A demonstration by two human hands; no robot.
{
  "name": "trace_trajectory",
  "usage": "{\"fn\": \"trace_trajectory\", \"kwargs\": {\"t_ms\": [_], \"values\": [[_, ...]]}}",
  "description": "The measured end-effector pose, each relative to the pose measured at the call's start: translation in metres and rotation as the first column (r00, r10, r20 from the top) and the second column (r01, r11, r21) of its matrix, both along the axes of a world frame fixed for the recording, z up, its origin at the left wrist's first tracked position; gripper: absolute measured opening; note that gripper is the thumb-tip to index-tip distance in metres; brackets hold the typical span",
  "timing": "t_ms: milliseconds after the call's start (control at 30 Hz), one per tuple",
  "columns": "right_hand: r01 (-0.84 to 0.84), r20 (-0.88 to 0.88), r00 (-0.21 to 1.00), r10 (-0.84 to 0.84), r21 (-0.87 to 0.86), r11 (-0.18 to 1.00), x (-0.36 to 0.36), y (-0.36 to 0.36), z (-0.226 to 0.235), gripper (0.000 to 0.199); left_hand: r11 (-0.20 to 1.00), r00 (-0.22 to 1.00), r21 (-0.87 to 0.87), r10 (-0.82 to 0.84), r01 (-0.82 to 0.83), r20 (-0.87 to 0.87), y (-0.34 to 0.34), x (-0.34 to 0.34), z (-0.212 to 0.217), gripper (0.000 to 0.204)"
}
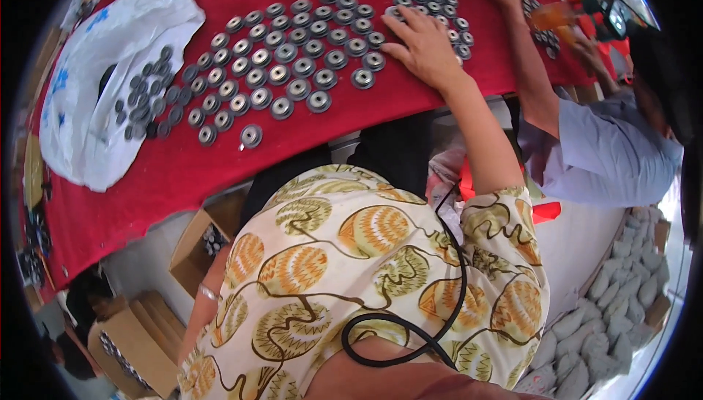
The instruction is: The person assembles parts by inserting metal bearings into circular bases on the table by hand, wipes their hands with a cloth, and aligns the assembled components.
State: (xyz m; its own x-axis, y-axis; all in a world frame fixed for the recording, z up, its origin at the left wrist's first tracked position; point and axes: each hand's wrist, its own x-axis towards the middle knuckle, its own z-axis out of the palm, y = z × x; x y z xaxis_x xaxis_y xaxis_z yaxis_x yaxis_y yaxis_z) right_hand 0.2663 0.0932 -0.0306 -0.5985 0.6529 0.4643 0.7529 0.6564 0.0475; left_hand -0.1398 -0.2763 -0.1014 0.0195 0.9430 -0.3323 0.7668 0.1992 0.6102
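Rows of small metal wheels with grey rims and shiny centres (278, 74) lie flat on the red tablecloth (351, 118). My right hand (428, 48) rests palm down at the right end of these rows, its fingers apart and touching or just over the wheels there. A second cluster of wheels (441, 4) sits beyond and beside it. Below the table's front edge, my left hand (218, 269), above a bracelet (208, 292), reaches beside an open cardboard box (189, 250) holding more metal parts. Its fingers are hidden, so its grip does not show.
A white plastic bag (77, 107) lies spread at the left, with dark wheels (143, 96) on it. At the right, a co-worker in a lavender shirt (604, 151) leans an arm on the table. Another carton (135, 334) and piled grey bags (608, 312) stand on the floor.
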Motion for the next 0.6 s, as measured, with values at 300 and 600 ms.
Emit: {"fn": "trace_trajectory", "kwargs": {"t_ms": [300, 600], "values": [[0.046, 0.017, 0.999, -0.047, 0.036, 0.998, 0.012, -0.026, 0.029, 0.047, 0.998, 0.992, -0.023, 0.064, -0.062, 0.107, 0.042, 0.021, 0.084, 0.016], [-0.003, 0.032, 0.999, 0.005, -0.049, 0.999, 0.067, 0.015, 0.032, 0.039, 0.923, 0.965, 0.354, 0.064, -0.154, 0.254, 0.089, 0.025, 0.125, 0.014]]}}
